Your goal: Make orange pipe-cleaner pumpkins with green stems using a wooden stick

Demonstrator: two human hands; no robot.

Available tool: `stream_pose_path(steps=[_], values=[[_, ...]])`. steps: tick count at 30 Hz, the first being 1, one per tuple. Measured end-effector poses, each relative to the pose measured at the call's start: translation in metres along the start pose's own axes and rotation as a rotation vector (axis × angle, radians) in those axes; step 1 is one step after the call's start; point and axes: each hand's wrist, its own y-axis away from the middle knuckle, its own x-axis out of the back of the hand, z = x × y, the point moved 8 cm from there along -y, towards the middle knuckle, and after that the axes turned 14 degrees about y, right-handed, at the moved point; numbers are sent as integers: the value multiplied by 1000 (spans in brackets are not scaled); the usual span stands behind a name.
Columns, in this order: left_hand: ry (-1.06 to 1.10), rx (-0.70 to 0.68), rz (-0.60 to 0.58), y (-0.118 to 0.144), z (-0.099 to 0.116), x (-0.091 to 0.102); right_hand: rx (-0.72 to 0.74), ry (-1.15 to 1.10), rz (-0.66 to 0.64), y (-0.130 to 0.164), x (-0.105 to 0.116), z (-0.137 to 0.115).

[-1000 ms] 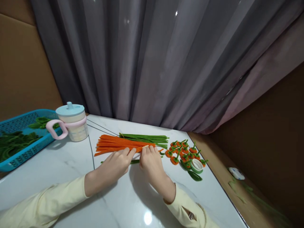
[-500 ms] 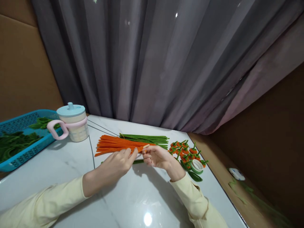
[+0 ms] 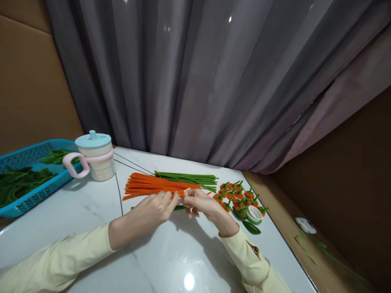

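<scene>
My left hand [image 3: 150,211] and my right hand [image 3: 200,203] meet over the white marble table [image 3: 91,211]. Together they pinch a short orange pipe cleaner piece [image 3: 182,192] wound on a thin pale stick. Just behind the fingers lies a bundle of long orange pipe cleaners [image 3: 149,186], and beyond it a bundle of green pipe cleaners [image 3: 189,178]. A green piece [image 3: 179,207] lies on the table under my hands.
Several small orange pumpkin shapes with green stems [image 3: 236,196] and a roll of tape [image 3: 253,213] lie to the right. A lidded cup with a pink handle [image 3: 93,155] and a blue basket [image 3: 29,195] of green leaves stand at left. A grey curtain [image 3: 195,81] hangs behind.
My right hand turned from palm down to its side and lifted slightly, and both hands closed in on the orange piece. The view shifted a little.
</scene>
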Motion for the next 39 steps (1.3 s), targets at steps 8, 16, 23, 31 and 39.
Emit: stream_pose_path(steps=[8,16,23,31,39], values=[[155,69,-64,1,-11,-6,175,268,229,8,14,-16],[422,183,35,4,-37,12,414,707,464,38,39,-51],[630,28,162,4,-32,32,352,454,177,34,38,-49],[774,-74,240,8,-29,42,192,68,26,29,26,-35],[917,-29,350,7,-36,52,125,-222,-18,23,24,-25]])
